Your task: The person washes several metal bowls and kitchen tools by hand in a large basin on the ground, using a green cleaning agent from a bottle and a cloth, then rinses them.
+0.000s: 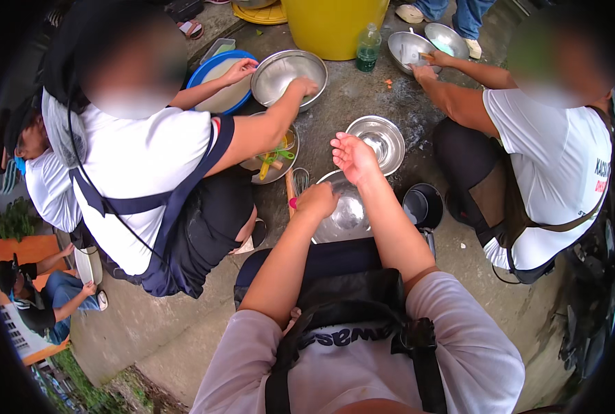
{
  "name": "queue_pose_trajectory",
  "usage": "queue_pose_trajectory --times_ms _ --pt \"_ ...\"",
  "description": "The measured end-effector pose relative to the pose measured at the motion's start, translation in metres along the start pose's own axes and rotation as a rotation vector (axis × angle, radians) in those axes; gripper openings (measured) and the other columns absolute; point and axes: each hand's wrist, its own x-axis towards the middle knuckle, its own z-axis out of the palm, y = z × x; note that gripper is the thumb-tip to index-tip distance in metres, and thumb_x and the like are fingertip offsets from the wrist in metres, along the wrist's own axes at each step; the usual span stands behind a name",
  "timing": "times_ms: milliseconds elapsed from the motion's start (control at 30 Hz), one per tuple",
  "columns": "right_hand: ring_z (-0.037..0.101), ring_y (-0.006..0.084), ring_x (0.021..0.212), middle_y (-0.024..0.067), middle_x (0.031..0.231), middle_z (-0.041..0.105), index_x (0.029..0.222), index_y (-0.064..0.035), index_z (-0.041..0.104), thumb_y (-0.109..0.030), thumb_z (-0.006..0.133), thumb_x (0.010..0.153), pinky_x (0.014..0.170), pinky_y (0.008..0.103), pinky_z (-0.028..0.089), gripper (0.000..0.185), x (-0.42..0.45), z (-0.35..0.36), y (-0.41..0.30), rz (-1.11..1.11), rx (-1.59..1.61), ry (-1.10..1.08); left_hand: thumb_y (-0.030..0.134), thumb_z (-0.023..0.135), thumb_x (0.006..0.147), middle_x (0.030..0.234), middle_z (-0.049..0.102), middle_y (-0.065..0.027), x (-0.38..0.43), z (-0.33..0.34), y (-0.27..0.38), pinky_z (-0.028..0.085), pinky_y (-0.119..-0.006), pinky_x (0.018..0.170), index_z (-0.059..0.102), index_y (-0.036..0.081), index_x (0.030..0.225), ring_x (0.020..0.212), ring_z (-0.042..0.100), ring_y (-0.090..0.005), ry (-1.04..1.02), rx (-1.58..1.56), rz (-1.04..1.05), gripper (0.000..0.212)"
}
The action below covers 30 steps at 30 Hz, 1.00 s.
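Observation:
My left hand [315, 201] is at the left rim of a metal bowl [344, 212] in front of my knees, its fingers bent over the rim; whether they grip it cannot be told. Raised above the far side of that bowl is my right hand [355, 158], palm up, fingers loosely curled and holding nothing. A second, smaller steel bowl [393, 150] stands just beyond. Left of my left hand lie a wire whisk [301, 179] and a wooden handle [290, 189]. A dark pot [424, 206] stands right of the large bowl.
At left, a co-worker reaches into a metal bowl [289, 70] beside a blue basin [206, 70]; a tray of utensils [274, 163] lies below. Another at right handles a metal bowl [406, 49]. A yellow container [333, 31] and a plastic bottle [368, 49] stand at the back.

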Motion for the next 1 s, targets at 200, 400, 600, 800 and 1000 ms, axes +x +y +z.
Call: queue_pose_trajectory --times_ms 200,400,600,800,1000 --pt "0.055 0.013 0.062 0.0043 0.079 0.062 0.095 -0.0071 0.057 -0.009 0.05 0.083 0.055 0.0265 0.046 0.014 -0.009 0.009 0.009 -0.025 -0.015 0.011 0.037 0.056 0.081 0.099 0.064 -0.0165 -0.005 0.001 -0.019 0.048 -0.041 0.081 0.063 0.007 0.104 0.094 0.061 -0.0314 0.028 0.002 -0.013 0.038" --pt "0.055 0.0128 0.059 0.0049 0.079 0.062 0.098 -0.0069 0.056 -0.009 0.05 0.084 0.052 0.0256 0.047 0.015 -0.013 -0.002 0.016 -0.064 -0.002 0.031 0.036 0.056 0.081 0.096 0.064 -0.017 -0.002 0.012 -0.011 0.048 -0.042 0.079 0.063 0.007 0.101 0.091 0.062 -0.0329 0.07 0.038 0.059 0.036" --pt "0.053 0.012 0.057 0.0046 0.078 0.061 0.098 -0.0055 0.057 -0.004 0.049 0.08 0.048 0.0256 0.046 0.02 -0.011 0.002 0.035 0.03 -0.067 0.014 0.033 0.055 0.083 0.104 0.062 -0.0196 0.003 0.004 -0.001 0.047 -0.043 0.082 0.064 0.004 0.101 0.096 0.06 -0.0337 -0.064 0.112 -0.048 0.035" --pt "0.053 0.0111 0.057 0.0036 0.078 0.061 0.095 -0.0077 0.058 -0.009 0.052 0.082 0.049 0.0243 0.046 0.014 0.012 0.002 0.028 0.029 -0.083 0.068 0.031 0.055 0.082 0.105 0.062 -0.0197 0.027 0.001 -0.004 0.047 -0.043 0.082 0.064 0.003 0.101 0.096 0.061 -0.0332 -0.162 0.161 -0.014 0.035" --pt "0.056 0.011 0.069 0.0032 0.089 0.064 0.099 -0.0127 0.06 -0.023 0.059 0.083 0.061 0.0261 0.048 0.018 0.012 0.018 0.029 0.107 -0.044 0.006 0.016 0.045 0.083 0.105 0.062 -0.0155 0.023 -0.017 -0.015 0.024 -0.049 0.106 0.063 0.01 0.103 0.102 0.058 -0.0324 -0.05 0.086 0.032 0.027"
